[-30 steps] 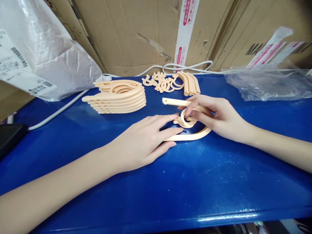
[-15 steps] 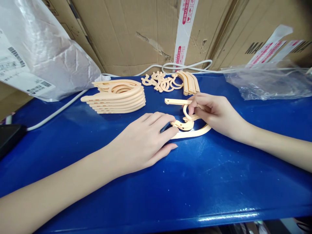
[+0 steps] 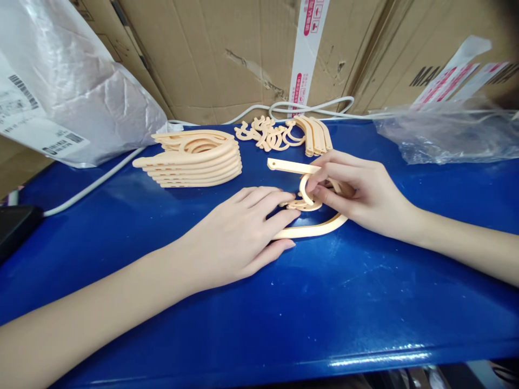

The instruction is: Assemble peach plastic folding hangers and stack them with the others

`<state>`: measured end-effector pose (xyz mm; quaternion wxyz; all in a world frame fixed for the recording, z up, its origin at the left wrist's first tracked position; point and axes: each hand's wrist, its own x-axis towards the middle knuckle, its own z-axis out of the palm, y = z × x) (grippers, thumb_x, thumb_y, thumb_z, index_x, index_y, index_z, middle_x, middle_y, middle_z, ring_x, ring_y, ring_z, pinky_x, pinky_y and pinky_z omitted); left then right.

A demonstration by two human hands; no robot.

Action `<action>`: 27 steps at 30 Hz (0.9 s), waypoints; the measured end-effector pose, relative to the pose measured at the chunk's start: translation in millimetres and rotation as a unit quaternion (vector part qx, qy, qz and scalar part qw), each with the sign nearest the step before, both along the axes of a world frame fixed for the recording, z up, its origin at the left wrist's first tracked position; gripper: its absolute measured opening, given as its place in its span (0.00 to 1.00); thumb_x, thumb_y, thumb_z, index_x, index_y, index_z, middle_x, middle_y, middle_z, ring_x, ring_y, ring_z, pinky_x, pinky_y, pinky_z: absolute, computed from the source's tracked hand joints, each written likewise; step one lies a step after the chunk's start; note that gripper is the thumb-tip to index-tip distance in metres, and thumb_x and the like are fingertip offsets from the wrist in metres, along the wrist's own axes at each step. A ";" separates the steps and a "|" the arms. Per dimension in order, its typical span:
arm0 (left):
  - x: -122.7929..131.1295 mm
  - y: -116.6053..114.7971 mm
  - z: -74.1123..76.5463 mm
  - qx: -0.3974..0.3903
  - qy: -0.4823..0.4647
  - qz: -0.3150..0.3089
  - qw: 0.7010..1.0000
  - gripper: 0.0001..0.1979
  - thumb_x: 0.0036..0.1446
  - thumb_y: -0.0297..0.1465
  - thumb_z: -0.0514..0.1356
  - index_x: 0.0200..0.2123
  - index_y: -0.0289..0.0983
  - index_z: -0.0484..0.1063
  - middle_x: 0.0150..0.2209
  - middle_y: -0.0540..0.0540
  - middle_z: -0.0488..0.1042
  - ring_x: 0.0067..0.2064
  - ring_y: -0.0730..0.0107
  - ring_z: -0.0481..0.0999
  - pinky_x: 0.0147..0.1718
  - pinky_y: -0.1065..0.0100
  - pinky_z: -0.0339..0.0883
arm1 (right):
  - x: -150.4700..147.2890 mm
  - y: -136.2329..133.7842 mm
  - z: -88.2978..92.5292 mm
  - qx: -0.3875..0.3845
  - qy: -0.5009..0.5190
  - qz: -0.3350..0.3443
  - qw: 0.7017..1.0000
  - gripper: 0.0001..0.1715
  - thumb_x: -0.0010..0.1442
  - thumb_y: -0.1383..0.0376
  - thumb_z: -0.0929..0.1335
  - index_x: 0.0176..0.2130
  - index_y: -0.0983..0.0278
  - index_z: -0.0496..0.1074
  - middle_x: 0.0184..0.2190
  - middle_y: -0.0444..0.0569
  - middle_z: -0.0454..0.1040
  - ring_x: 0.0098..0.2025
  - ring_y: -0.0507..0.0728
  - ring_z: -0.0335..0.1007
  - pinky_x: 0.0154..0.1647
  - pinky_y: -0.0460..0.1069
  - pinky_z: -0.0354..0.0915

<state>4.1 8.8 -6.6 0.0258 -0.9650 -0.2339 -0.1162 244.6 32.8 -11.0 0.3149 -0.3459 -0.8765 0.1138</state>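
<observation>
A cream plastic folding hanger (image 3: 312, 231) lies on the blue table between my hands. My left hand (image 3: 239, 237) rests at its left side, fingertips on the flat middle piece (image 3: 302, 205) and thumb below the curved arm. From the right, my right hand (image 3: 360, 189) pinches the curved hook (image 3: 305, 190) between thumb and fingers, hiding part of the hanger. A straight arm with a hole at its end (image 3: 281, 165) sticks out to the left under my right fingers.
Behind my left hand stands a stack of cream hangers (image 3: 194, 162). Loose hooks (image 3: 270, 135) and a stack of curved arms (image 3: 316, 135) lie farther back. Cardboard boxes (image 3: 227, 54), a white cable (image 3: 97, 181), a silvery parcel (image 3: 109, 97) and a clear plastic bag (image 3: 438, 138) border the table.
My right hand has shifted slightly left, and the hook and straight arm have moved left with it. The hanger's lower arm has swung a little towards me.
</observation>
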 end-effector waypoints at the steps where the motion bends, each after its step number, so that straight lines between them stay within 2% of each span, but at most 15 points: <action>1: -0.4 -0.1 -0.2 -0.006 0.001 0.002 1.000 0.20 0.69 0.35 0.48 0.58 0.31 0.67 0.58 0.36 0.68 0.59 0.52 0.66 0.56 0.53 0.63 | -0.5 -0.5 0.4 0.005 -0.004 0.001 1.000 0.06 0.62 0.70 0.66 0.36 0.61 0.73 0.40 0.48 0.73 0.29 0.50 0.64 0.26 0.47 0.60; 11: -0.5 2.1 -1.2 -0.018 0.007 0.001 1.000 0.23 0.68 0.39 0.50 0.59 0.32 0.65 0.59 0.35 0.66 0.61 0.50 0.62 0.59 0.50 0.57 | -0.8 -2.7 0.8 0.023 -0.044 0.004 0.999 0.07 0.63 0.70 0.64 0.38 0.62 0.72 0.41 0.49 0.73 0.27 0.49 0.64 0.26 0.46 0.61; 19: -2.2 1.7 -3.9 -0.025 -0.025 -0.009 0.999 0.21 0.68 0.38 0.51 0.58 0.33 0.67 0.56 0.36 0.67 0.58 0.53 0.64 0.56 0.54 0.59 | -0.3 -2.3 -0.4 0.008 -0.069 -0.034 0.997 0.08 0.63 0.68 0.64 0.39 0.61 0.72 0.41 0.48 0.74 0.29 0.51 0.66 0.29 0.48 0.61; 27: -1.0 0.9 0.2 -0.034 -0.036 -0.011 0.999 0.14 0.68 0.33 0.51 0.50 0.35 0.72 0.49 0.39 0.69 0.48 0.59 0.68 0.48 0.58 0.63 | -0.7 -1.2 -0.6 0.007 -0.068 0.015 0.998 0.08 0.64 0.67 0.64 0.39 0.64 0.73 0.40 0.50 0.73 0.36 0.52 0.69 0.34 0.48 0.64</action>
